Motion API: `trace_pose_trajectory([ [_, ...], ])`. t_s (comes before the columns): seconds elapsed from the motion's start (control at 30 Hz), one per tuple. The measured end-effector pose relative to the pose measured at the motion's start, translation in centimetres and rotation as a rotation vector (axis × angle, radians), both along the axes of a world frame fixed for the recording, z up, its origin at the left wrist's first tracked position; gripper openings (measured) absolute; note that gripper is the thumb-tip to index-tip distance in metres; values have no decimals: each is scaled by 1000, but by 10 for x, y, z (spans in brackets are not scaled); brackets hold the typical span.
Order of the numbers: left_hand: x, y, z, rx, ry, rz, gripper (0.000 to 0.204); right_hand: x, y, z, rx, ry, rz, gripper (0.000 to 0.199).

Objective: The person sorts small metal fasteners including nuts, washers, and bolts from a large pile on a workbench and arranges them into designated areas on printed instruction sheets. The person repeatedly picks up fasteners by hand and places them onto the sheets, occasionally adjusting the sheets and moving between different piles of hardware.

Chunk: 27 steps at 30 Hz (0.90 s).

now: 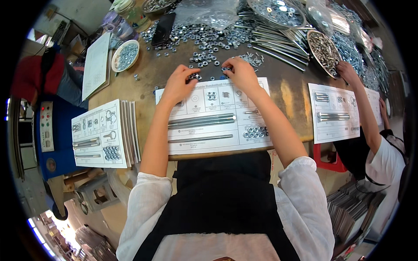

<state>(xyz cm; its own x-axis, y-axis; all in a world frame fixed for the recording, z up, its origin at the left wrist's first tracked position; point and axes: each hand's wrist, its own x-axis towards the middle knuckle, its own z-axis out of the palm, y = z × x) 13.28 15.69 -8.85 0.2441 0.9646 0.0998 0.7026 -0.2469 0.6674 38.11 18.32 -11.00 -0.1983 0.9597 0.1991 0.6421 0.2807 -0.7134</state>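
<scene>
the left hand (pixel 179 84) curls thumb and fingers around small, shiny metal nuts (pixel 194 76); the right hand (pixel 242 75) pinches blue-tinged nuts (pixel 225 70) narrowly. both forearms stretch forward over the flat white card (pixel 250 121) below the hands, palms down. ahead of both hands, loose hexagonal nuts (pixel 203 57) heap on the worn surface (pixel 289 104), whose near edge runs along the card's bottom; bare room opens right of the right forearm.
</scene>
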Motion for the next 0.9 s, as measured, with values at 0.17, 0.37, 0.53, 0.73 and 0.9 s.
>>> trace_pose_trajectory([
  [0.17, 1, 9, 2, -65, 60, -73, 18, 3, 2, 0, -38, 3, 21, 18],
  [0.37, 0, 16, -9, 29, 14, -116, 18, 36, -11, 16, -75, 179, -4, 25],
  [0.53, -3, 19, -10, 72, 65, -156, 19, 89, -51, 30, -137, 276, -118, 24],
  [0.73, -1, 23, -5, 68, 48, -142, 18, 128, -109, 29, -242, 333, -195, 24],
  [0.9, 32, 4, 16, 70, -77, -101, 20, 121, -146, 42, -245, 265, -159, 23],
])
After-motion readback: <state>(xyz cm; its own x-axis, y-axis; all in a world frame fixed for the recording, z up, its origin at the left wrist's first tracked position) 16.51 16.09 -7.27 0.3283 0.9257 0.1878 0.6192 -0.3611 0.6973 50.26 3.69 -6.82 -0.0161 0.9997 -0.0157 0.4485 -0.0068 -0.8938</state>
